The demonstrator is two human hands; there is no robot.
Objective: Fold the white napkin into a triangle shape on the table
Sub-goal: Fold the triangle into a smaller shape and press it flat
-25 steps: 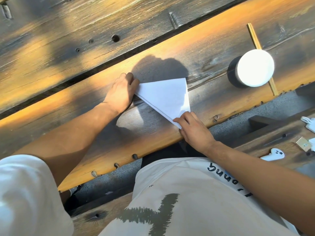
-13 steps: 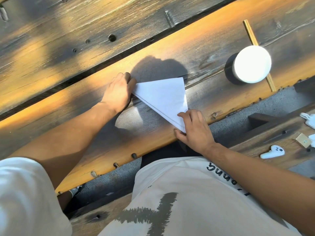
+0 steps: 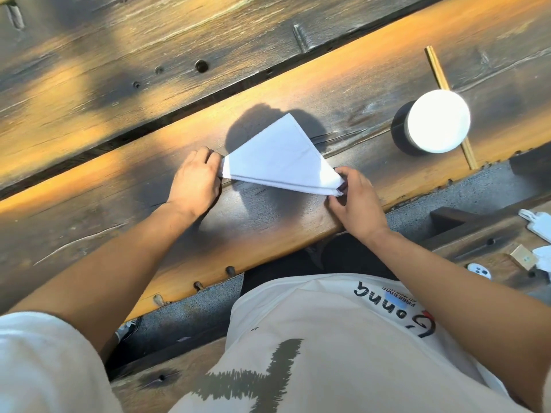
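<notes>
Pinching the two ends of the white napkin [image 3: 278,158], both hands are curled onto it: the left hand [image 3: 195,183] grips the left corner, fingers tucked around the edge, and the right hand [image 3: 356,202] pinches the right tip between thumb and fingers. That napkin is already a triangle, layered, with the long folded edge facing the person and the point aimed at the far side of the tabletop [image 3: 298,70]. Can't tell if the long edge is flat on the wood or lifted a bit; the far point looks raised. It sits close to the near edge of the tabletop, on the plank nearest the person, partly in a dark shadow.

Further out toward the right edge there's a white round lid [image 3: 438,120] on a dark cylinder, resting across a thin wooden stick [image 3: 439,73]. Below the tabletop's near edge, a bench [image 3: 492,251] on the right has a small white gadget [image 3: 479,271] and some white bits.
</notes>
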